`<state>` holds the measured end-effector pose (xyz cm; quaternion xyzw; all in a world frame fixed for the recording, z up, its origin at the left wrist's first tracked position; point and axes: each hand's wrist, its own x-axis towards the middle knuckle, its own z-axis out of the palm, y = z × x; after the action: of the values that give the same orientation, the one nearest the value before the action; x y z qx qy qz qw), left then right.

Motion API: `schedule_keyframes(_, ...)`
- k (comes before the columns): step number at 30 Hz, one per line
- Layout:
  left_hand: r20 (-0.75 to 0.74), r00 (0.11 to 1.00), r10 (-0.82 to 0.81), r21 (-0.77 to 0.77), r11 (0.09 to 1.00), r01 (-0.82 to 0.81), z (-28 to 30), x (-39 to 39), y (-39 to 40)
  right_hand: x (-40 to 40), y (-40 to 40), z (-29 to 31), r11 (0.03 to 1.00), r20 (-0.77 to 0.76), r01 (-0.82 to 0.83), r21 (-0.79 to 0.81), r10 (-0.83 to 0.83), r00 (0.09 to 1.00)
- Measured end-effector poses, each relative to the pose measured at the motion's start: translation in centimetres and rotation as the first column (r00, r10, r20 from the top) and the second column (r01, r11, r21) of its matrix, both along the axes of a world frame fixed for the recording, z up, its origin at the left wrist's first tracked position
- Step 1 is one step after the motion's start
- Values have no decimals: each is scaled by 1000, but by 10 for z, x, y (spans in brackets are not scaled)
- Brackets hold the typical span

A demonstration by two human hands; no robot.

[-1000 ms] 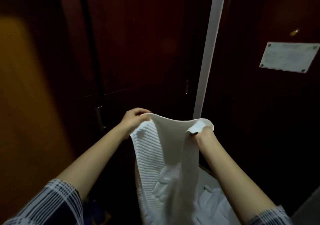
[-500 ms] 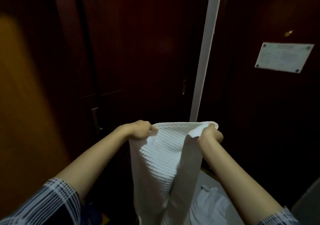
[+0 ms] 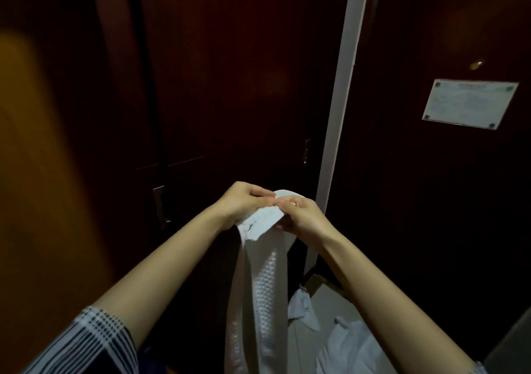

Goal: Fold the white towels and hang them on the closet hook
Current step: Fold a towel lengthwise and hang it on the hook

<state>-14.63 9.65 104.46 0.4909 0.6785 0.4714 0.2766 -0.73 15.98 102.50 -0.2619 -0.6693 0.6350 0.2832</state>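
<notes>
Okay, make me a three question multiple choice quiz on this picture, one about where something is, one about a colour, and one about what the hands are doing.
1. Where is the notice plate?
A. on the dark door at upper right
B. on the floor
C. on the orange surface at left

2. What colour is the towel?
A. blue
B. white
C. red

3. How is the towel held?
A. left hand only
B. it lies on the floor, unheld
C. both hands grip its top, close together

Answers: 1 A, the plate is fixed to the door right of the pale frame strip. 2 B, the hanging cloth is white. 3 C, the right hand meets the left at the towel's bunched top edge.
</notes>
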Motion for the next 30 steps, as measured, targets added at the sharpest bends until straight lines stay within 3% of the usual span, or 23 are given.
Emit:
schedule_keyframes(3, 383, 924, 1, 14, 1000, -7, -1, -3, -7, 0, -2, 3, 998, -62, -26, 50, 29, 998)
schedule_keyframes(5, 645, 752, -133, 68, 991, 117, -1, -7, -16, 0, -2, 3, 998, -63, 17, 64, -13, 998)
schedule_keyframes(7, 743, 595, -306, 202, 950, 236, -4, -11, -25, -2, -1, 2, 995, -60, 59, 77, -54, 997)
schedule_keyframes(9, 755, 547, -361, 273, 932, 239, -6, -13, -31, -6, -5, 3, 993, -87, 76, 91, -68, 994)
schedule_keyframes(14, 683, 682, -262, 299, 952, 67, -13, -14, -35, -23, -19, 9, 932, -98, 223, 285, -203, 974)
schedule_keyframes(17, 687, 702, -189, 285, 958, -22, -14, -15, -42, -34, -31, 13, 845, -27, 338, 415, -360, 933)
schedule_keyframes(19, 699, 694, -173, 286, 957, -50, -11, -17, -48, -39, -39, 15, 792, -69, 343, 506, -359, 931)
schedule_keyframes(21, 696, 694, -184, 295, 954, -43, -6, -20, -54, -43, -46, 20, 680, -53, 286, 676, -342, 938)
schedule_keyframes(23, 687, 705, -177, 296, 954, -50, 0, -22, -59, -48, -50, 30, 487, 70, 143, 861, -393, 917)
schedule_keyframes(25, 681, 718, -144, 292, 952, -87, 3, -22, -61, -56, -53, 42, 280, 160, -7, 960, -528, 834)
schedule_keyframes(27, 690, 714, -117, 305, 942, -140, 4, -23, -63, -65, -58, 48, 147, 156, -81, 986, -624, 766)
schedule_keyframes(29, 683, 725, -89, 313, 932, -180, 5, -27, -68, -72, -67, 50, 106, 142, -97, 990, -621, 771)
schedule_keyframes(30, 668, 741, -70, 307, 933, -188, 6, -30, -72, -74, -70, 50, 171, 191, -110, 979, -585, 788)
